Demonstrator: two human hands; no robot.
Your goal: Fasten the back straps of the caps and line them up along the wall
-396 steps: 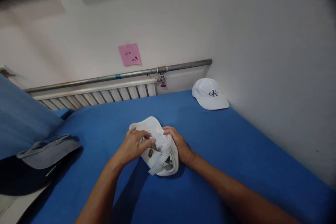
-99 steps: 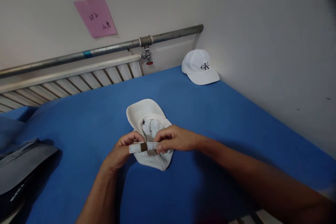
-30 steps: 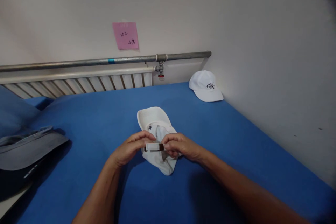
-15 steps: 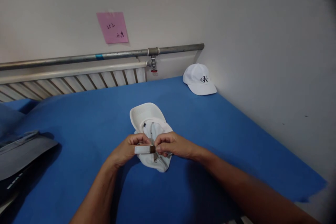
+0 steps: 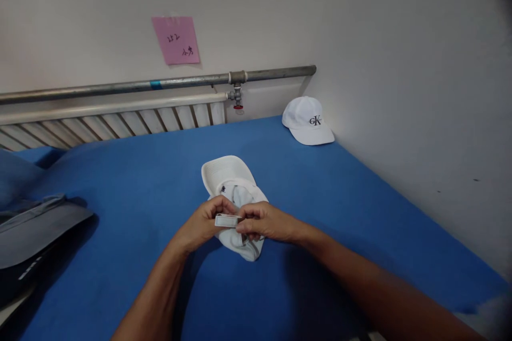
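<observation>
A white baseball cap (image 5: 230, 171) lies upside down on the blue surface, its brim pointing away from me and its inside showing. Over its rear edge, my left hand (image 5: 206, 222) pinches the light-coloured back strap (image 5: 226, 221). Close against it, my right hand (image 5: 260, 221) grips the same strap near its right end with thumb and fingers. The brown piece on the strap is hidden behind my right fingers. Part of the crown hangs below both hands.
Another white cap (image 5: 308, 120) with black letters sits at the far right corner by the wall. Grey and dark caps (image 5: 44, 229) lie at the left. Behind the blue surface (image 5: 132, 192) are a radiator (image 5: 152, 120) and a metal pipe (image 5: 192, 81) with a red-handled valve (image 5: 238, 107).
My left hand has shifted slightly right, closer to my right hand. The strap's visible part is shorter, and its brown piece has gone out of sight. The view has turned a little left.
</observation>
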